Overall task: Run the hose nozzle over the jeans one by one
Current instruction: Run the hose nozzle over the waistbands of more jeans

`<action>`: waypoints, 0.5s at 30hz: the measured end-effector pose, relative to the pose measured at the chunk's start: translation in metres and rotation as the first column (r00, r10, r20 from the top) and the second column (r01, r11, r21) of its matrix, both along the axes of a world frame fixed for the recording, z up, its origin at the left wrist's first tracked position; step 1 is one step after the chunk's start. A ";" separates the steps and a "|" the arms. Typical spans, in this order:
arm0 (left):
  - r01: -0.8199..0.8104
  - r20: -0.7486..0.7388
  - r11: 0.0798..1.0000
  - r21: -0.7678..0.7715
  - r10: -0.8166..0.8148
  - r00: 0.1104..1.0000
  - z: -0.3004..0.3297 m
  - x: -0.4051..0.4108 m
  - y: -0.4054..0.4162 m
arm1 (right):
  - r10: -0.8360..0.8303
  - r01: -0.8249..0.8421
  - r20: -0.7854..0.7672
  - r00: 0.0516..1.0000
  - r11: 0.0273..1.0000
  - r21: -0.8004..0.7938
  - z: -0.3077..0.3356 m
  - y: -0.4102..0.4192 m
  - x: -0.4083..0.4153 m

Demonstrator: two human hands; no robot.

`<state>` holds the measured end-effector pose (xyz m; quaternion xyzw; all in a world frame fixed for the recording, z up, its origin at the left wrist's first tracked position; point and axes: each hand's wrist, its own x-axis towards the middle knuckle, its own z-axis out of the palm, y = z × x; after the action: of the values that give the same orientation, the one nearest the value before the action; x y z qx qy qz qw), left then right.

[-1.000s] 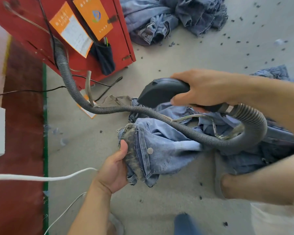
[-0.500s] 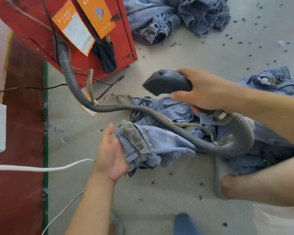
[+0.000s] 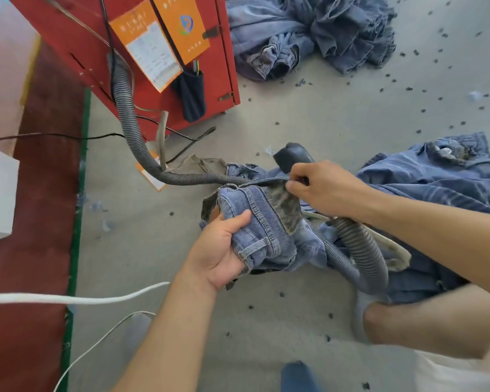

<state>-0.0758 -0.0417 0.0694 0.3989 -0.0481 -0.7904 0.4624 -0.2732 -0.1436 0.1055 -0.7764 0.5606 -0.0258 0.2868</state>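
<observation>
Red machine [image 3: 68,43] stands upper left; grey ribbed hose [image 3: 125,108] runs from it down-right across floor, loops under R forearm. Jeans [image 3: 255,222] bunched at centre, long axis trailing right. Nozzle [image 3: 292,155] points up-left, away from person. L hand [image 3: 224,250] grips denim, fingers curled. R hand [image 3: 323,188] wraps nozzle handle, fingertips pinching waistband.

Both forearms are bare; the left hand [image 3: 224,250] and right hand [image 3: 326,190] wear no gloves or rings.
</observation>
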 end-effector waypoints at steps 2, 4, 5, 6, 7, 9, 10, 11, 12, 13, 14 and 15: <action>0.000 -0.039 1.000 0.006 0.000 0.999 -0.002 0.008 0.005 | -0.026 0.027 -0.030 0.999 0.999 0.042 -0.002 -0.005 -0.005; -0.003 -0.063 1.000 0.005 0.003 0.998 -0.003 0.015 0.008 | -0.035 0.038 -0.041 0.999 0.997 0.071 -0.004 -0.006 -0.010; 0.000 -0.063 1.000 0.006 0.001 0.998 -0.003 0.017 0.009 | -0.041 0.043 -0.028 0.999 0.996 0.079 -0.003 -0.005 -0.011; 0.002 -0.061 1.000 0.005 -0.001 0.998 -0.002 0.018 0.008 | -0.045 0.046 -0.009 0.999 0.996 0.077 -0.001 -0.004 -0.011; 0.000 -0.059 1.000 0.004 0.000 0.998 -0.002 0.018 0.008 | -0.039 0.038 0.007 0.999 0.997 0.064 0.001 -0.004 -0.012; -0.010 -0.062 1.000 0.006 0.010 0.998 -0.001 0.017 0.007 | 0.026 -0.026 0.031 0.999 0.999 0.021 0.010 -0.002 -0.014; -0.019 -0.066 1.000 0.012 0.019 0.998 0.000 0.016 0.006 | 0.072 -0.072 0.040 0.997 0.997 0.004 0.017 -0.001 -0.016; -0.027 -0.072 0.999 0.021 0.029 0.997 0.000 0.015 0.005 | 0.119 -0.119 0.053 0.991 0.993 0.002 0.025 0.000 -0.019; -0.039 -0.084 0.999 0.033 0.041 0.996 0.000 0.016 0.004 | 0.165 -0.165 0.074 0.984 0.986 0.006 0.034 0.002 -0.024; -0.057 -0.092 0.997 0.047 0.061 0.994 0.000 0.016 0.002 | 0.204 -0.206 0.096 0.974 0.979 0.009 0.042 0.004 -0.028; -0.082 -0.098 0.995 0.058 0.088 0.991 -0.001 0.017 0.001 | 0.219 -0.221 0.116 0.969 0.975 0.009 0.049 0.008 -0.033; -0.105 -0.105 0.992 0.062 0.111 0.988 -0.002 0.018 0.000 | 0.206 -0.209 0.128 0.970 0.978 0.014 0.057 0.012 -0.037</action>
<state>-0.0577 -0.0419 0.0674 0.3704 0.0213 -0.7856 0.4951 -0.3100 -0.1321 0.1621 -0.8236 0.4575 -0.0369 0.3333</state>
